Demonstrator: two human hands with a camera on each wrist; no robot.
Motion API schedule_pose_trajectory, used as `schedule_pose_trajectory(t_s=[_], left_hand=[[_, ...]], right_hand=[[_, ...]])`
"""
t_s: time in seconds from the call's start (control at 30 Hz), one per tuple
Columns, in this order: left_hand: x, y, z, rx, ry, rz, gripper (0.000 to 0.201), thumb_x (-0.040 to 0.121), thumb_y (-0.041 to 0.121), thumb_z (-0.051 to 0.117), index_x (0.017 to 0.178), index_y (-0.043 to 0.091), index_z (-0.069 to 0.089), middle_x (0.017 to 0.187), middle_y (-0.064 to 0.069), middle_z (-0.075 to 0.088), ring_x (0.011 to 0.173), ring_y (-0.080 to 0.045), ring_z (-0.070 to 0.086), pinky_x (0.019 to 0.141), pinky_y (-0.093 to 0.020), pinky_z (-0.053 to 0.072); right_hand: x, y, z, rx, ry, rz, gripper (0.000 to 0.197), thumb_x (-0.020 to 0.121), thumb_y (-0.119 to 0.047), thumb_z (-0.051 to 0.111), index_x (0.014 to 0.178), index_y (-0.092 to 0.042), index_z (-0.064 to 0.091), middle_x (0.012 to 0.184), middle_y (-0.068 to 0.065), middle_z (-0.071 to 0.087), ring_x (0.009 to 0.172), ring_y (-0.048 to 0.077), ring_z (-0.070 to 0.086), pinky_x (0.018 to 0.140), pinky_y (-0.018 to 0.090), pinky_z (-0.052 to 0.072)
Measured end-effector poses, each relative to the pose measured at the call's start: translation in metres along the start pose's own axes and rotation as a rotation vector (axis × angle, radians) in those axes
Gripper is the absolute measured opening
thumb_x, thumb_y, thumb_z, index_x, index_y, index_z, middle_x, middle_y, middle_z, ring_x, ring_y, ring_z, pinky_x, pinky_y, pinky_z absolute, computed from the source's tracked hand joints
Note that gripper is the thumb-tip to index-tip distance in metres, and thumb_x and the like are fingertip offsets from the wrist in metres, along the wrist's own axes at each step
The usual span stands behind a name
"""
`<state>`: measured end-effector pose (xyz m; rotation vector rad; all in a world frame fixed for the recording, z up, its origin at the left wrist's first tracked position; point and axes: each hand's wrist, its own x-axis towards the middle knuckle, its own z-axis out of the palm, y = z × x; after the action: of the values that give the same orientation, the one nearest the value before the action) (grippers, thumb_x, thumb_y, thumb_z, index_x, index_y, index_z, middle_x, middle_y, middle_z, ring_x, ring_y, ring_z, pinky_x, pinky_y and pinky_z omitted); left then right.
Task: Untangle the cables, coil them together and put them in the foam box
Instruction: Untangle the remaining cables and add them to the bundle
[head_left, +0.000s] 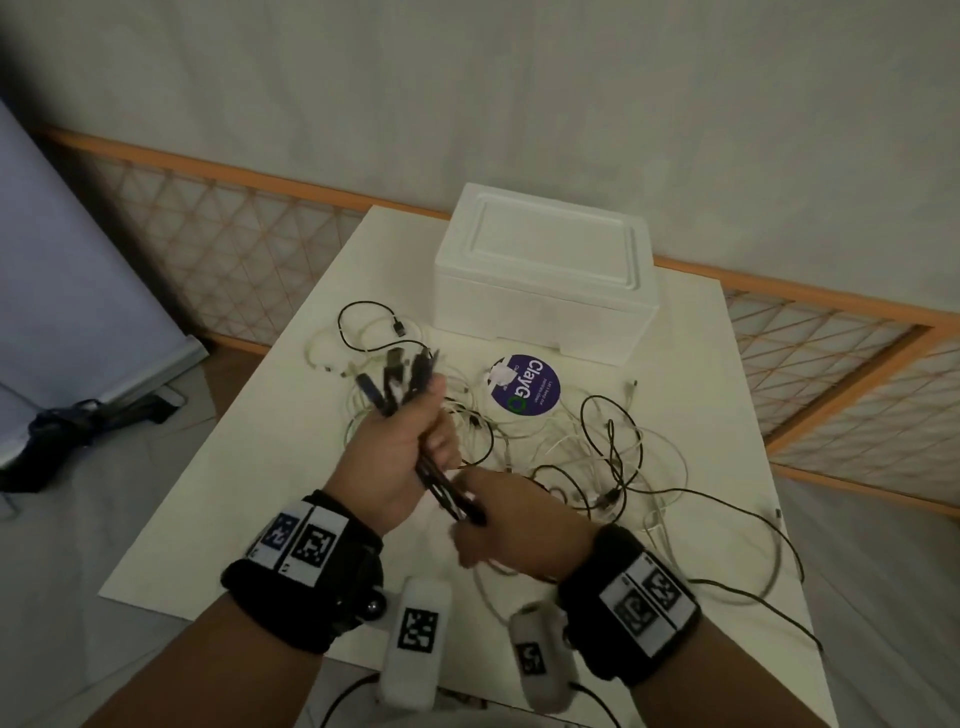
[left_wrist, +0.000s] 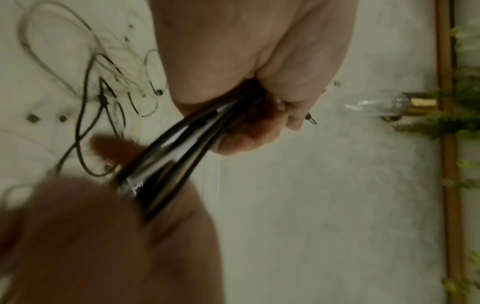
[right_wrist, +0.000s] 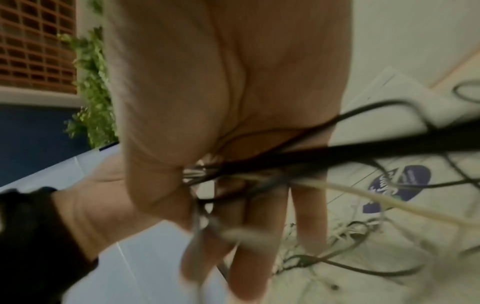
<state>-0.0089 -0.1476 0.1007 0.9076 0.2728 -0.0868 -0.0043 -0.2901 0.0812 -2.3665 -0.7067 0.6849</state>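
Note:
My left hand (head_left: 410, 447) grips a bundle of dark cables (head_left: 447, 493) in its fist, and their plugs (head_left: 400, 374) fan out above the thumb. Just below, my right hand (head_left: 498, 525) holds the same bundle where it leaves the fist. In the left wrist view the bundle (left_wrist: 182, 156) runs taut from the left hand (left_wrist: 272, 72) down into the right hand (left_wrist: 103, 236). In the right wrist view black and white cables (right_wrist: 350, 150) cross the right hand (right_wrist: 221, 92). The rest lie tangled (head_left: 613, 457) on the table. The white foam box (head_left: 545, 291) stands behind, its lid on.
A round purple ClayGo disc (head_left: 524, 384) lies between the tangle and the box. The white table (head_left: 234, 493) is small, and some cables trail over its right edge (head_left: 779, 519). An orange lattice fence (head_left: 831, 364) runs behind it. A grey board (head_left: 78, 286) leans at the left.

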Motion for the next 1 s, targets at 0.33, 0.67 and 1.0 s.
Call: schedule_pose_trajectory(t_s=[0.33, 0.67, 1.0], left_hand=[[-0.004, 0.023, -0.096, -0.304, 0.301, 0.043, 0.057, 0.093, 0.051, 0.046, 0.046, 0.023, 0.032, 0.040, 0.009, 0.023, 0.031, -0.005, 0.019, 0.038, -0.020, 0.017], [0.008, -0.041, -0.121, -0.245, 0.581, -0.168, 0.046, 0.099, 0.032, 0.048, 0.059, 0.021, 0.027, 0.039, 0.007, 0.021, 0.028, -0.007, 0.019, 0.035, -0.016, 0.017], [0.008, -0.056, -0.124, -0.185, 0.614, -0.310, 0.041, 0.094, 0.023, 0.059, 0.062, 0.019, 0.033, 0.043, 0.005, 0.027, 0.034, -0.010, 0.029, 0.040, -0.019, 0.034]], right_hand=[[-0.050, 0.060, -0.030, -0.446, 0.155, 0.073, 0.023, 0.093, -0.048, 0.047, 0.104, -0.030, 0.055, 0.088, -0.006, 0.064, 0.082, 0.012, 0.060, 0.064, 0.026, 0.038], [-0.058, 0.105, -0.018, -0.487, 0.015, 0.366, 0.078, 0.077, -0.080, 0.010, 0.080, -0.018, 0.057, 0.077, -0.003, 0.060, 0.075, 0.013, 0.056, 0.064, 0.030, 0.041], [-0.007, 0.169, -0.002, -0.351, 0.249, 0.525, 0.038, 0.094, -0.008, 0.038, 0.126, -0.020, 0.054, 0.128, 0.003, 0.049, 0.112, 0.022, 0.054, 0.095, 0.031, 0.043]])
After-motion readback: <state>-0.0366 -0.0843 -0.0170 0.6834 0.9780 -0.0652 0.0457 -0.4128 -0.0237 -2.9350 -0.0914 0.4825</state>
